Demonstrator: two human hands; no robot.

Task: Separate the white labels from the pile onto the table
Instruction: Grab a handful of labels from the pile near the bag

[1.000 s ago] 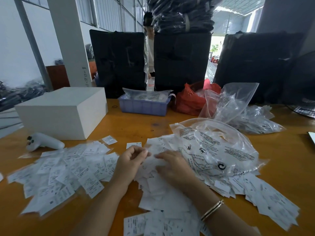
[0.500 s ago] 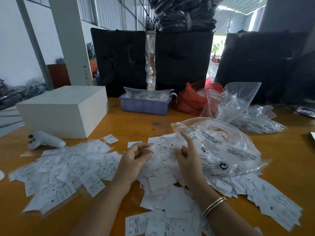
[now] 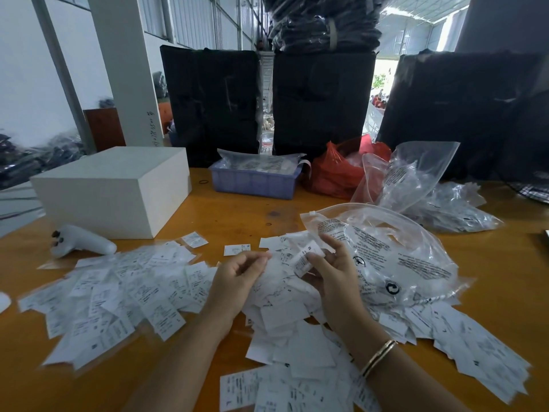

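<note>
While the pile (image 3: 285,310) of white labels lies mid-table (image 3: 243,215) under both wrists, the right hand (image 3: 332,272) pinches one label (image 3: 306,258) between thumb and fingers above it; the left hand (image 3: 237,272) hovers beside, fingers loosely curled, thumb meeting fingertips, nothing visibly held.

Two hands, left (image 3: 237,276) and right (image 3: 334,270); one white box (image 3: 113,188), one blue tray (image 3: 252,182), one red bag (image 3: 335,173), one white controller (image 3: 83,243); labels (image 3: 118,292) too many to count.
</note>
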